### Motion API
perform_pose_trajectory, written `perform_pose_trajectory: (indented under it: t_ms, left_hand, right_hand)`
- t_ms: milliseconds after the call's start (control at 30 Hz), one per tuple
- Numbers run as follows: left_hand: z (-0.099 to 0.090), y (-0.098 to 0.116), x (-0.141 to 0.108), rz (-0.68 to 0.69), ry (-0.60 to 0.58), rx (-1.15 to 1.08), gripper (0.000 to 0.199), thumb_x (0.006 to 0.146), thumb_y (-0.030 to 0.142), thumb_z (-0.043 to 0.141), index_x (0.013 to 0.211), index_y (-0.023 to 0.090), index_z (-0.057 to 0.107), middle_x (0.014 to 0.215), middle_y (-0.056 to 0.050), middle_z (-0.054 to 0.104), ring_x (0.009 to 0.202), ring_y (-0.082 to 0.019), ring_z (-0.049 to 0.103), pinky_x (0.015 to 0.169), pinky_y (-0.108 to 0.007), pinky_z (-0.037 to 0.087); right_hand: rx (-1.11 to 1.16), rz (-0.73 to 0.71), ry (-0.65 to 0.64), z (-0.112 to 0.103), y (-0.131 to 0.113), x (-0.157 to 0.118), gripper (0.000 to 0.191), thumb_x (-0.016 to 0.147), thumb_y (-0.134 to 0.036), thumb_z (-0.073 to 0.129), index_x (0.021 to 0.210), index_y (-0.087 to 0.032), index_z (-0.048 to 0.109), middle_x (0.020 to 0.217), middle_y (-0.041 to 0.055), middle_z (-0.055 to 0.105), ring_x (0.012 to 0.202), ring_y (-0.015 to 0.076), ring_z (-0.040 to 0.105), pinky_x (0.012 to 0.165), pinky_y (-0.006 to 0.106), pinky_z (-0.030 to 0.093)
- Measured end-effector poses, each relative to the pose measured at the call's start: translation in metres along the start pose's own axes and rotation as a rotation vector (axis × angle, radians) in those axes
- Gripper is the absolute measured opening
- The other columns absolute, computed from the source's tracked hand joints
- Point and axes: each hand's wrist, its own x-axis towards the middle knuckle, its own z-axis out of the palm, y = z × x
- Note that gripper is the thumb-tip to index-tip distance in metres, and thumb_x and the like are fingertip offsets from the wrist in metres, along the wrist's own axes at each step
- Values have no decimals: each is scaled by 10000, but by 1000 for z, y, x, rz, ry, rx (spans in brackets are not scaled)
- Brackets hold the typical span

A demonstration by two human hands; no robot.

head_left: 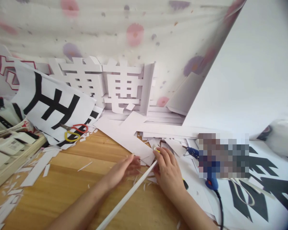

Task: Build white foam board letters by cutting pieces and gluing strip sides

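Note:
My right hand (pixel 169 174) is closed round a slim utility knife (pixel 185 184); a yellow bit shows at its fingertips and a black and yellow end behind the palm. A long narrow white strip (pixel 129 195) slants from the lower edge up to those fingers; I cannot tell whether they grip it too. My left hand (pixel 124 168) is beside the strip, fingers loosely bent and apart from the thumb, slightly blurred, with nothing seen in it. Just beyond both hands, a flat white board piece (pixel 124 135) lies on the wooden table (pixel 86 172).
Red and yellow scissors (pixel 74 131) rest on a printed sheet (pixel 55 102) at left. A blue glue gun (pixel 211 179) with a black cord is at right. Cut-out white characters (pixel 124 83) lean at the back near a large white board (pixel 249 64). Scraps (pixel 39 166) litter the table.

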Motion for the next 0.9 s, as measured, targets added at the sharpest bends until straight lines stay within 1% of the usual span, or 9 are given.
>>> perform_pose_trajectory:
  t_ms: [100,167,367,467,533,600,667,767,900]
  left_hand:
    - [-19,15,10,219,346,-1,257,731,359,653,934,203,631,1045,-58,629,999,-165,567,869,-259,439]
    - [-27,23,15,269,466,-86,181,756,319,626,896,206,609,1053,-51,626,1008,-161,567,892,-282,437]
    - [-20,36,24,260,430,-184,98,758,221,589,833,160,606,959,-62,658,883,-144,613,834,-279,479]
    - [-17,39,32,218,487,-154,91,723,229,633,779,159,612,792,-28,661,689,-102,611,636,-202,486]
    - [-18,38,36,201,534,-117,155,675,269,692,702,147,601,623,1,615,528,-87,554,486,-187,428]
    - [-16,37,38,223,549,-90,221,626,300,737,664,136,594,541,9,577,478,-101,528,440,-205,402]
    - [-13,38,36,312,574,-85,227,637,313,730,734,146,610,629,-9,628,599,-135,592,527,-224,461]
    - [-8,49,29,545,660,-103,227,687,267,687,888,200,605,933,-17,674,936,-156,601,789,-242,488]
    - [-14,81,8,732,777,-130,221,739,251,625,955,221,588,1080,-16,645,1044,-172,567,891,-296,474]
  right_hand:
    - [-1,82,67,0,6,2,423,712,-80,483,1132,-133,480,1144,156,533,1128,300,426,928,472,397]
    - [-1,118,98,0,7,3,373,727,-115,501,1098,-141,478,1113,154,539,1127,308,423,919,477,393]
    - [10,138,103,-1,3,5,334,755,-190,518,1083,-175,457,993,125,546,1060,309,449,853,463,399]
    - [6,145,69,-2,2,4,353,733,-167,521,1081,-168,463,938,106,530,959,287,469,804,433,418]
    - [-1,146,49,-2,1,4,360,719,-153,531,1074,-160,473,904,98,524,920,281,468,799,426,417]
    - [-5,137,43,-3,0,5,341,718,-169,549,1053,-162,485,875,91,530,907,281,468,828,441,400]
    - [0,126,50,-4,0,5,317,723,-212,567,1028,-170,494,856,85,540,897,282,475,859,458,379]
    - [26,155,48,-4,0,5,330,722,-264,582,1025,-167,493,840,80,553,848,271,495,817,437,396]
    - [74,220,66,1,2,3,403,739,-286,560,1104,-153,452,910,101,592,841,268,534,755,411,421]
